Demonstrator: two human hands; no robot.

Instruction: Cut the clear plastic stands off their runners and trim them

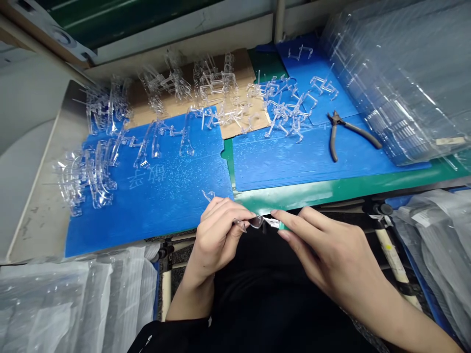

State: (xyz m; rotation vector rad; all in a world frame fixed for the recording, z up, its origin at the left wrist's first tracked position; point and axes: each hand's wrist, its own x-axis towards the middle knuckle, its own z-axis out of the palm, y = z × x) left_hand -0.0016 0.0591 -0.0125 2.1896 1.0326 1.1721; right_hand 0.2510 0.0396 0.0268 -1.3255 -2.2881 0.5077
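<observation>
My left hand (217,235) is closed round a small clear plastic moulded part (241,225), pinched between thumb and fingers just past the table's front edge. One end of clear plastic (208,195) sticks out behind the knuckles. In my right hand (324,240) is a craft knife (273,222) with a green handle, gripped between thumb and forefinger. Its blade points left and meets or nearly meets the part's edge; exact contact I cannot tell. Beyond the hands, a row of curved clear plastic parts (99,171) lies on a blue sheet (176,181).
Side cutters (334,120) with dark handles lie open at the right. Clear sprue pieces (290,110) are scattered mid-table, and more clear parts (176,81) cover the cardboard (259,115). Stacked clear trays (405,98) stand far right. Bagged items (73,299) flank me below the table.
</observation>
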